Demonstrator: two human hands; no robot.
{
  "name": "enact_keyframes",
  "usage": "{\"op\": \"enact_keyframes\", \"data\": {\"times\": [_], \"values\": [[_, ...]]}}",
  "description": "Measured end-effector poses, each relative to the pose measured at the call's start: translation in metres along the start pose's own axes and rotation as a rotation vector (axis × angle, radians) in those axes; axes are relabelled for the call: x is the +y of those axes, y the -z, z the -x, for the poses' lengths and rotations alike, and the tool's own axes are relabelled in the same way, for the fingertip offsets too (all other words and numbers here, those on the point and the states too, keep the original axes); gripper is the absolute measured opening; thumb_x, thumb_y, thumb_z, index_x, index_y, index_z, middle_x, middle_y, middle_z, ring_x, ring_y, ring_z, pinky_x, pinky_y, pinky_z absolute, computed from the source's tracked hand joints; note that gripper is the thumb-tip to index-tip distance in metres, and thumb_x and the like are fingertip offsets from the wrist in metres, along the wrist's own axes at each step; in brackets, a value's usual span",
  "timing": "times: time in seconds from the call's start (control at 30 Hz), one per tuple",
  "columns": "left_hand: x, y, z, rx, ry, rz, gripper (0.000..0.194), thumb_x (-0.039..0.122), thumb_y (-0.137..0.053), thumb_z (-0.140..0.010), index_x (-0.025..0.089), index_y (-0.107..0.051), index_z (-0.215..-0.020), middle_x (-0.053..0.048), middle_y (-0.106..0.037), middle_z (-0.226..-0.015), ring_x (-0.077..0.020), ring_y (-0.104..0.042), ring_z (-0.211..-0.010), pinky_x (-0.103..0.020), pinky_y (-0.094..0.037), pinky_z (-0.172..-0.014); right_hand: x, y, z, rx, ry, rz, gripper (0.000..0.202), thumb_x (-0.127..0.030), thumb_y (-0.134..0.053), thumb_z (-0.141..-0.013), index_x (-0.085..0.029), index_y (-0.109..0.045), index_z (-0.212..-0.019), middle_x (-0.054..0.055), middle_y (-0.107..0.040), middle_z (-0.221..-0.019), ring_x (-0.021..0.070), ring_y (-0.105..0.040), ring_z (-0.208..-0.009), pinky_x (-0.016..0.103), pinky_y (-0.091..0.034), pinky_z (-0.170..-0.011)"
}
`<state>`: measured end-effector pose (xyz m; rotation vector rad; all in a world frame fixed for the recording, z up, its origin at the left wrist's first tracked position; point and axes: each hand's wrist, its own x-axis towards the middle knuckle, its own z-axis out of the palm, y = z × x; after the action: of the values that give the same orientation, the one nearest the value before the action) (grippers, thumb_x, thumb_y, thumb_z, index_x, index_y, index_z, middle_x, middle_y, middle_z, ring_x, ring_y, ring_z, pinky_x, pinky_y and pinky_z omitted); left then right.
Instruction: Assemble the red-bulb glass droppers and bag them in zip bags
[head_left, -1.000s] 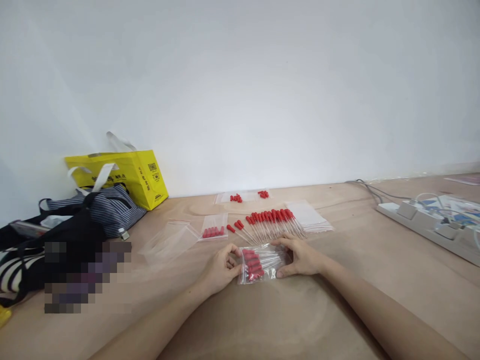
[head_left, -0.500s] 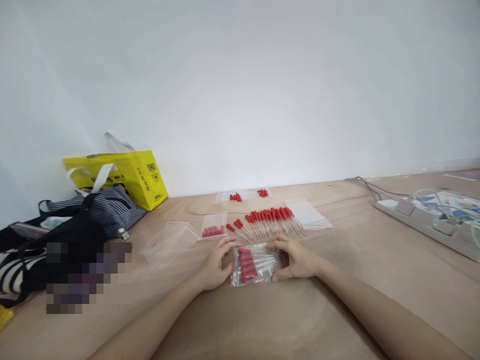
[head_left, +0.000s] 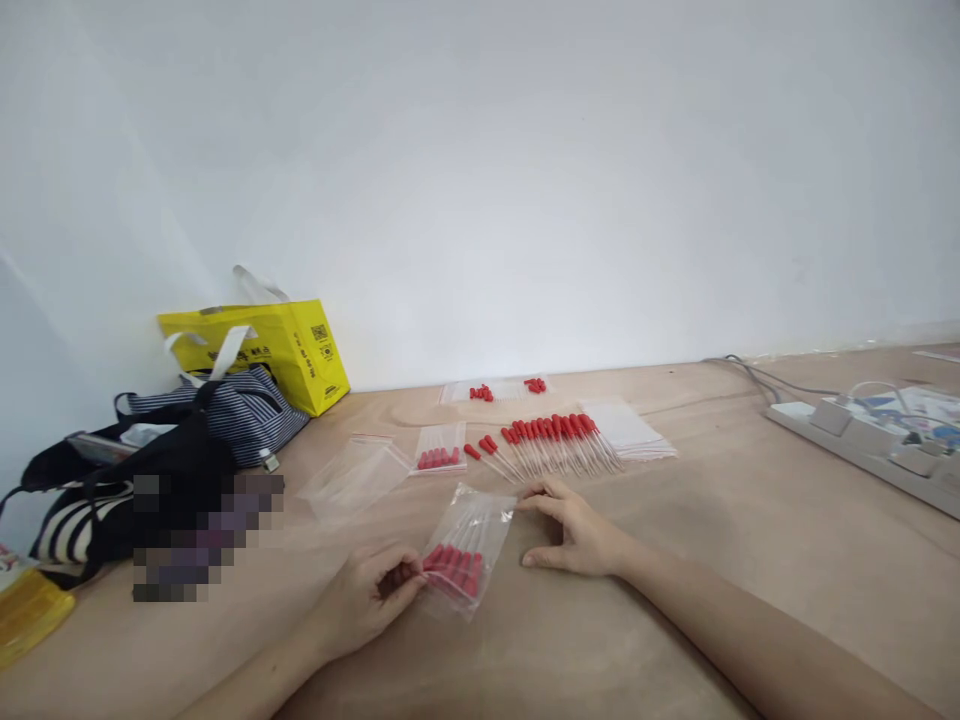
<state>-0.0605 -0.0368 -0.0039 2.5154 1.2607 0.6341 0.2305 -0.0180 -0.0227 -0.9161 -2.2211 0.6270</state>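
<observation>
A clear zip-lock bag [head_left: 480, 525] holds several glass droppers, their red rubber bulbs toward me and their tubes pointing away. Thumb and fingers of my left hand [head_left: 375, 590] pinch the bag's near left edge beside the bulbs. My right hand [head_left: 574, 530] rests on the table to the right of the bag, fingers curved and apart with nothing between them; its fingertips are close to the bag's far right corner. Beyond my hands lies a row of loose red-bulbed droppers [head_left: 559, 445]. Left of that row is another filled bag of droppers [head_left: 441, 448].
Flat clear bags [head_left: 360, 475] lie at left, and a stack of white-looking bags [head_left: 630, 430] behind the droppers. More bagged droppers [head_left: 495, 390] sit by the wall. A yellow bag [head_left: 322, 360] and dark bags stand far left; a power strip [head_left: 870, 445] with cables lies right.
The bag has turned so its bulbs now face me. My left hand has moved nearer and left, pinching its edge. My right hand has let go of the bag.
</observation>
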Motion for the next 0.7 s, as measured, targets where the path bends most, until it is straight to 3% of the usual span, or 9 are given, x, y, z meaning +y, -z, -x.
{"op": "enact_keyframes", "data": {"times": [0.1, 0.27, 0.33, 0.4, 0.53, 0.7], "values": [[0.011, -0.011, -0.008, 0.064, -0.081, -0.056, 0.014, 0.023, -0.046, -0.076, 0.019, -0.055, -0.065, 0.004, -0.053, -0.056, -0.0087, -0.048, -0.051, -0.018, -0.038, -0.051, 0.001, 0.000, 0.001, 0.019, 0.030, 0.029, 0.052, -0.040, -0.068, -0.063, -0.020, -0.053, -0.109, 0.008, -0.048, -0.110, 0.0208, -0.046, -0.101, 0.036, -0.038, -0.087], [0.033, -0.036, -0.038, 0.100, 0.058, -0.020, 0.015, 0.024, -0.049, -0.075, 0.017, -0.051, -0.063, 0.006, -0.045, -0.049, -0.0072, -0.042, -0.044, -0.017, -0.035, -0.044, 0.003, -0.003, 0.001, 0.087, 0.095, 0.213, 0.039, -0.041, -0.065, -0.066, -0.020, -0.058, -0.097, 0.005, -0.058, -0.089, 0.0190, -0.049, -0.085, 0.033, -0.038, -0.075], [0.036, -0.038, -0.047, 0.077, 0.042, 0.014, 0.013, 0.027, -0.053, -0.073, 0.016, -0.053, -0.065, 0.004, -0.047, -0.054, -0.0079, -0.044, -0.047, -0.018, -0.037, -0.045, 0.003, -0.004, 0.000, 0.114, 0.110, 0.323, 0.028, -0.038, -0.062, -0.071, -0.020, -0.060, -0.092, 0.004, -0.059, -0.080, 0.0177, -0.050, -0.079, 0.032, -0.036, -0.072], [0.033, -0.033, -0.052, 0.049, -0.049, 0.037, 0.016, 0.031, -0.058, -0.070, 0.016, -0.057, -0.073, 0.001, -0.052, -0.064, -0.0097, -0.049, -0.054, -0.020, -0.042, -0.051, 0.004, -0.005, -0.001, 0.137, 0.125, 0.414, 0.019, -0.034, -0.057, -0.075, -0.021, -0.061, -0.089, 0.002, -0.060, -0.074, 0.0166, -0.050, -0.076, 0.031, -0.033, -0.070], [0.016, -0.019, -0.053, 0.022, -0.373, 0.024, 0.025, 0.031, -0.063, -0.069, 0.017, -0.059, -0.089, -0.006, -0.058, -0.089, -0.0163, -0.055, -0.081, -0.029, -0.047, -0.073, 0.008, -0.004, -0.001, 0.146, 0.185, 0.505, 0.013, -0.026, -0.054, -0.078, -0.020, -0.060, -0.087, 0.001, -0.061, -0.072, 0.0144, -0.050, -0.074, 0.029, -0.030, -0.069], [-0.002, -0.020, -0.054, 0.185, -0.688, -0.161, 0.014, 0.018, -0.052, -0.079, 0.015, -0.058, -0.091, -0.007, -0.063, -0.087, -0.0145, -0.059, -0.079, -0.025, -0.050, -0.070, 0.014, -0.004, -0.003, 0.203, 0.322, 0.663, 0.011, -0.017, -0.050, -0.078, -0.019, -0.060, -0.080, 0.000, -0.058, -0.064, 0.0131, -0.047, -0.068, 0.028, -0.026, -0.065]]}}
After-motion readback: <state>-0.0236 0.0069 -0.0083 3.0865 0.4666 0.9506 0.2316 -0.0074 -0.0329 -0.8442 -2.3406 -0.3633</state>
